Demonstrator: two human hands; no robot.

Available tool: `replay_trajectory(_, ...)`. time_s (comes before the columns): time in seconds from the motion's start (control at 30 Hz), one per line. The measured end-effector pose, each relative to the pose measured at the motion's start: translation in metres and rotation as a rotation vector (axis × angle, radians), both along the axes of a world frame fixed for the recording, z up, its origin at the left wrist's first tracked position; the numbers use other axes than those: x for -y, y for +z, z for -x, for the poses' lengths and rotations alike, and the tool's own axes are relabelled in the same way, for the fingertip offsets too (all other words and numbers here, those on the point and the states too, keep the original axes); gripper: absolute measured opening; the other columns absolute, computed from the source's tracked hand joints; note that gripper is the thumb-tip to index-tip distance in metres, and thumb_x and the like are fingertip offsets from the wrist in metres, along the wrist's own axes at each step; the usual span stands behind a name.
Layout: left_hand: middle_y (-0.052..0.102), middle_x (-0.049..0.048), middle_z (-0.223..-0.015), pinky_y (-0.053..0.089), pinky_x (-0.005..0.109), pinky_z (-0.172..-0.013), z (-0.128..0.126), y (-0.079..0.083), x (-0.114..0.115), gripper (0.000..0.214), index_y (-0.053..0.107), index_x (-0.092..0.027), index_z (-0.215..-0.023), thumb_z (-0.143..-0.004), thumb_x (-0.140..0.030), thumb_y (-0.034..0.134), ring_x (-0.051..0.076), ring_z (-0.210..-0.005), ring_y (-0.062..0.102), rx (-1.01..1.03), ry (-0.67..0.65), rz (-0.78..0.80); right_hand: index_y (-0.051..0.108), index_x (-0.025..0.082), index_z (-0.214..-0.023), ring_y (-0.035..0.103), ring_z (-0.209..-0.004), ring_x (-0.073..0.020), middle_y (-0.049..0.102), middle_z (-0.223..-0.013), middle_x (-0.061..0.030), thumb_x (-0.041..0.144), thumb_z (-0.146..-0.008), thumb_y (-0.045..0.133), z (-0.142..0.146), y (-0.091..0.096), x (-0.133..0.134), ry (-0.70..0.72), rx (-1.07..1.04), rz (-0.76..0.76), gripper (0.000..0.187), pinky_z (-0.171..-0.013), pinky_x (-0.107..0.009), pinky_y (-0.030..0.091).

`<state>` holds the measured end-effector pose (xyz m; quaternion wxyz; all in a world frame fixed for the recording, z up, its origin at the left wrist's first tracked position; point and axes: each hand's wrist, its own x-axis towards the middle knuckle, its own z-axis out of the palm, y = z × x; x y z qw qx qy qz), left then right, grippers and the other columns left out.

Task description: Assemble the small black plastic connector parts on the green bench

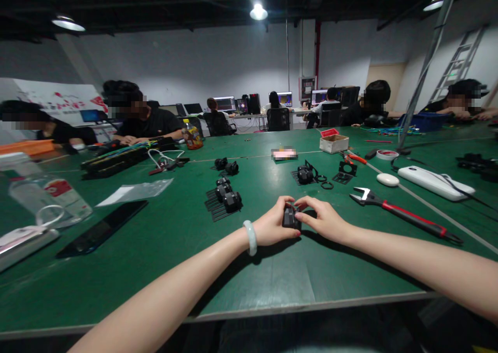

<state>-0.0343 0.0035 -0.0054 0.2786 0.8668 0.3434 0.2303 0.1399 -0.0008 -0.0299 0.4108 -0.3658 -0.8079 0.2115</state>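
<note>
My left hand, with a pale bangle at the wrist, grips a small black blocky part between thumb and fingers, just above the green table. From the other side, my right hand closes its thumb and fingertips on the same part. The fingers hide much of it, so its exact kind is unclear. To the left lie similar black parts on slotted plates. Beyond my hands sit another black assembly, a black ring and a black bracket.
An adjustable wrench with a red and black handle lies at right, near a white rectangular device. A dark phone, a clear plastic bag and a large bottle are at left. Several people sit around the table.
</note>
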Motion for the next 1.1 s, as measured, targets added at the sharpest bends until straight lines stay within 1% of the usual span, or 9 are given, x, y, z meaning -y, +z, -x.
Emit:
replay_trajectory(0.1, 0.041, 0.0048, -0.099, 0.038, 0.031, -0.079, -0.0003, 0.0002, 0.0001, 0.061, 0.027, -0.016, -0.109, -0.058, -0.023, 0.061, 0.017, -0.089, 0.044, 0.015, -0.005, 0.005, 0.050, 0.020, -0.094, 0.054, -0.079, -0.0142, 0.059, -0.084, -0.0023, 0.029, -0.075, 0.046, 0.0008, 0.0016, 0.0021, 0.042, -0.044, 0.037, 0.021, -0.071, -0.028, 0.041)
replay_trajectory(0.23, 0.041, 0.0044, -0.099, 0.037, 0.033, -0.080, -0.0004, 0.0000, 0.0001, 0.062, 0.028, -0.016, -0.108, -0.056, -0.023, 0.062, 0.018, -0.090, 0.044, 0.031, 0.002, 0.018, 0.050, 0.019, -0.094, 0.055, -0.077, -0.0145, 0.059, -0.083, -0.0029, 0.029, -0.075, 0.046, -0.0002, 0.0015, 0.0032, 0.052, -0.060, 0.051, 0.021, -0.069, -0.028, 0.042)
replay_trajectory(0.37, 0.040, 0.0045, -0.099, 0.038, 0.032, -0.079, -0.0003, -0.0003, -0.0002, 0.062, 0.027, -0.016, -0.108, -0.056, -0.023, 0.062, 0.017, -0.090, 0.044, 0.033, 0.001, 0.025, 0.050, 0.019, -0.093, 0.054, -0.078, -0.0148, 0.059, -0.084, -0.0031, 0.026, -0.075, 0.047, -0.0018, 0.0007, 0.0032, 0.035, -0.052, 0.022, 0.020, -0.070, -0.028, 0.042)
replay_trajectory(0.57, 0.040, 0.0049, -0.100, 0.037, 0.032, -0.080, -0.0003, -0.0002, -0.0005, 0.062, 0.027, -0.016, -0.108, -0.057, -0.024, 0.062, 0.017, -0.091, 0.043, 0.019, -0.009, 0.020, 0.053, 0.018, -0.087, 0.052, -0.076, -0.0145, 0.056, -0.081, -0.0033, 0.023, -0.075, 0.046, -0.0023, 0.0011, 0.0018, -0.020, -0.038, -0.060, 0.015, -0.070, -0.028, 0.041)
replay_trajectory(0.7, 0.040, 0.0050, -0.100, 0.038, 0.032, -0.079, -0.0004, -0.0001, -0.0003, 0.062, 0.028, -0.016, -0.108, -0.057, -0.024, 0.062, 0.017, -0.090, 0.044, 0.026, -0.008, 0.020, 0.054, 0.019, -0.085, 0.051, -0.077, -0.0149, 0.056, -0.079, -0.0031, 0.025, -0.073, 0.049, -0.0022, 0.0018, 0.0013, -0.008, -0.027, -0.067, 0.014, -0.069, -0.028, 0.040)
replay_trajectory(0.8, 0.041, 0.0048, -0.099, 0.038, 0.032, -0.078, -0.0001, -0.0002, -0.0003, 0.063, 0.028, -0.015, -0.108, -0.056, -0.024, 0.062, 0.018, -0.089, 0.044, 0.024, -0.001, 0.017, 0.053, 0.018, -0.088, 0.051, -0.079, -0.0157, 0.055, -0.083, -0.0038, 0.024, -0.069, 0.054, -0.0031, 0.0020, 0.0027, 0.011, -0.016, -0.063, 0.020, -0.070, -0.029, 0.041)
replay_trajectory(0.93, 0.041, 0.0046, -0.099, 0.039, 0.031, -0.076, 0.0001, 0.0000, 0.0004, 0.061, 0.028, -0.016, -0.108, -0.058, -0.025, 0.060, 0.017, -0.087, 0.044, 0.019, -0.002, 0.013, 0.048, 0.018, -0.095, 0.050, -0.082, -0.0163, 0.053, -0.088, -0.0038, 0.018, -0.061, 0.060, -0.0057, 0.0017, 0.0047, 0.080, 0.013, -0.033, 0.036, -0.073, -0.030, 0.041)
replay_trajectory(1.0, 0.041, 0.0046, -0.098, 0.039, 0.030, -0.074, -0.0002, 0.0004, 0.0011, 0.060, 0.028, -0.016, -0.108, -0.058, -0.025, 0.060, 0.017, -0.087, 0.044, 0.012, 0.003, 0.003, 0.048, 0.018, -0.096, 0.050, -0.083, -0.0163, 0.053, -0.089, -0.0037, 0.016, -0.060, 0.060, -0.0069, 0.0013, 0.0047, 0.090, 0.022, -0.026, 0.038, -0.075, -0.030, 0.041)
replay_trajectory(1.1, 0.043, 0.0038, -0.094, 0.039, 0.029, -0.071, -0.0014, 0.0005, 0.0017, 0.056, 0.030, -0.016, -0.106, -0.058, -0.024, 0.059, 0.017, -0.083, 0.044, -0.013, 0.018, -0.036, 0.048, 0.018, -0.095, 0.051, -0.082, -0.0162, 0.053, -0.088, -0.0033, 0.016, -0.061, 0.058, -0.0073, 0.0008, 0.0038, 0.076, 0.031, -0.028, 0.036, -0.074, -0.031, 0.040)
